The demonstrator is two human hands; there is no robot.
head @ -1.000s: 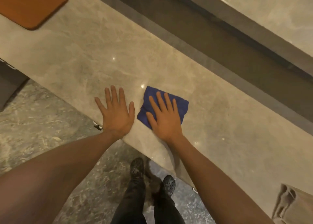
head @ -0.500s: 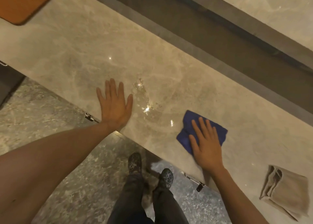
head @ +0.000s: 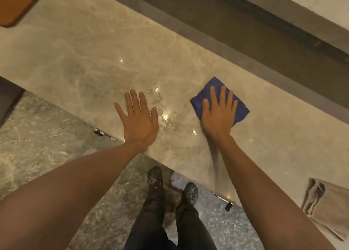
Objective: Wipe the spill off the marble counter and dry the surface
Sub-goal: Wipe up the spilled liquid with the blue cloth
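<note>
A folded blue cloth (head: 240, 109) lies flat on the beige marble counter (head: 90, 64). My right hand (head: 218, 115) presses down on it with fingers spread, covering most of it. A glistening wet spill (head: 163, 113) of clear droplets sits between my two hands, just left of the cloth. My left hand (head: 137, 120) rests flat on the counter near its front edge, fingers apart, holding nothing, its thumb side touching the edge of the spill.
A folded beige towel (head: 324, 206) lies on the counter at the lower right. An orange-brown board (head: 18, 3) sits at the far left corner. A dark recessed channel (head: 245, 30) runs behind the counter. My legs and dark shoes (head: 190, 193) stand on the stone floor below.
My right hand slid the blue cloth from the spill out to the right, then back a little left and farther from the edge. The spill is uncovered. My left hand stayed planted.
</note>
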